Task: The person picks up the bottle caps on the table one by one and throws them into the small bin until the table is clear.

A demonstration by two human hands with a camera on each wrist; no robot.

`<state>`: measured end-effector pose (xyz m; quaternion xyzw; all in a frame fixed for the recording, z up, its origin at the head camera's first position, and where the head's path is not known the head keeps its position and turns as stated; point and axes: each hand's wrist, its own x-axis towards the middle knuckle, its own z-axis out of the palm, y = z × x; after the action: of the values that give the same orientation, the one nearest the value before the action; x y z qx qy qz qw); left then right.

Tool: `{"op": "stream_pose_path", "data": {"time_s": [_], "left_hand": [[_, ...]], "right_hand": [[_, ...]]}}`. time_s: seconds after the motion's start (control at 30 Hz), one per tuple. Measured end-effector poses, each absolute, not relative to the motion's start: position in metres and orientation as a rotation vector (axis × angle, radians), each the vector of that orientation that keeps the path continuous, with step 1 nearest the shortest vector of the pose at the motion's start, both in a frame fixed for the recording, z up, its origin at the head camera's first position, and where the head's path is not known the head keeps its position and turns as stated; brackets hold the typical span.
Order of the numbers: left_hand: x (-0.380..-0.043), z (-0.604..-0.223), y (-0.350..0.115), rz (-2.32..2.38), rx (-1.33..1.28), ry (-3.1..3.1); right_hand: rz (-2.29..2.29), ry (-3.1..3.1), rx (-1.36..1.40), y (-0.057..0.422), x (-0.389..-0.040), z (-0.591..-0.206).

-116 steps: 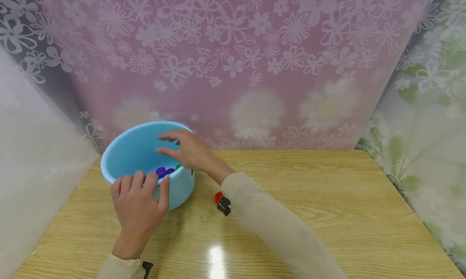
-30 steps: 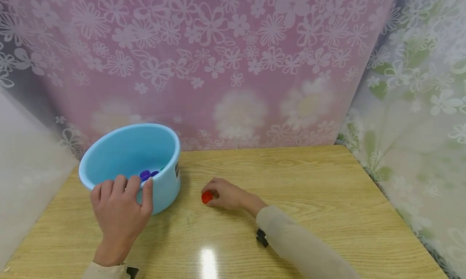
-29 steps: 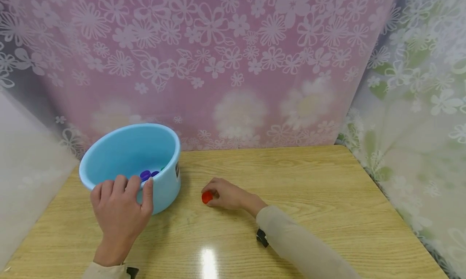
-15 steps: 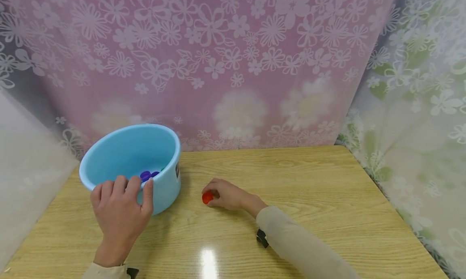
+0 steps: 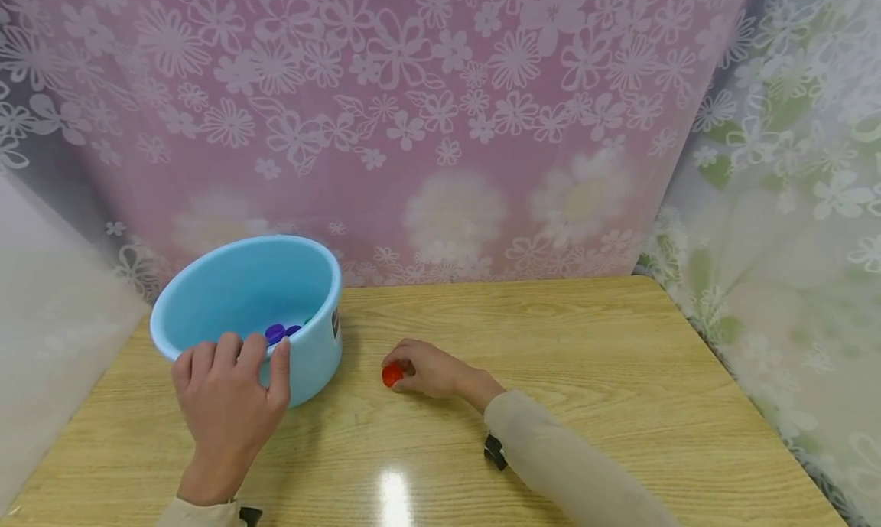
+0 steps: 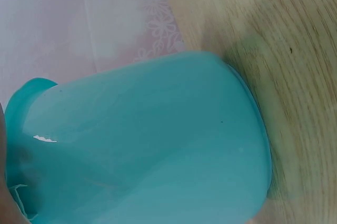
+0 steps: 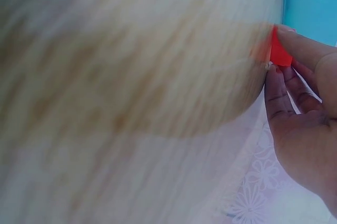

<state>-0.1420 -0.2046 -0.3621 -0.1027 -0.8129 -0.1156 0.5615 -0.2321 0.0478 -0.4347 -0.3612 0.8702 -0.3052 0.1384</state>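
A light blue plastic basin (image 5: 313, 366) stands at the left of the table. My left hand (image 5: 230, 412) grips its near rim, the fingers curled over the edge. Inside lie purple caps (image 5: 275, 333) and a bit of something green, partly hidden by the near wall. To the right of the basin, my right hand (image 5: 430, 369) pinches a small red bottle cap (image 5: 392, 374) between thumb and fingers, low at the tabletop. In the right wrist view the red cap (image 7: 281, 50) sits between the fingertips. The left wrist view is mostly filled by the basin's outer wall (image 6: 147, 140).
The wood-grain table (image 5: 551, 343) reaches to a pink flowered curtain (image 5: 440, 167) at the back. Pale flowered sheets hang at both sides, the right one (image 5: 771, 267) along the table's edge. A lamp's glare shows near the front.
Since the earliest frame, my right hand has come away from over the basin and taken hold of the red cap on the table. Over the last second, hardly anything moves.
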Motion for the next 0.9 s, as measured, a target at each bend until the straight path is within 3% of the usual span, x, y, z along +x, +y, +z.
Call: {"op": "stream_pose_path", "data": {"time_s": [0.47, 0.9], "left_hand": [[-0.141, -0.362, -0.203, -0.269, -0.251, -1.899], [-0.141, -0.361, -0.204, -0.274, -0.251, -1.905]], "right_hand": [[-1.058, 2.579, -0.855, 0.056, -0.235, -0.418], [-1.242, 2.671, -0.87, 0.072, -0.24, -0.367]]}}
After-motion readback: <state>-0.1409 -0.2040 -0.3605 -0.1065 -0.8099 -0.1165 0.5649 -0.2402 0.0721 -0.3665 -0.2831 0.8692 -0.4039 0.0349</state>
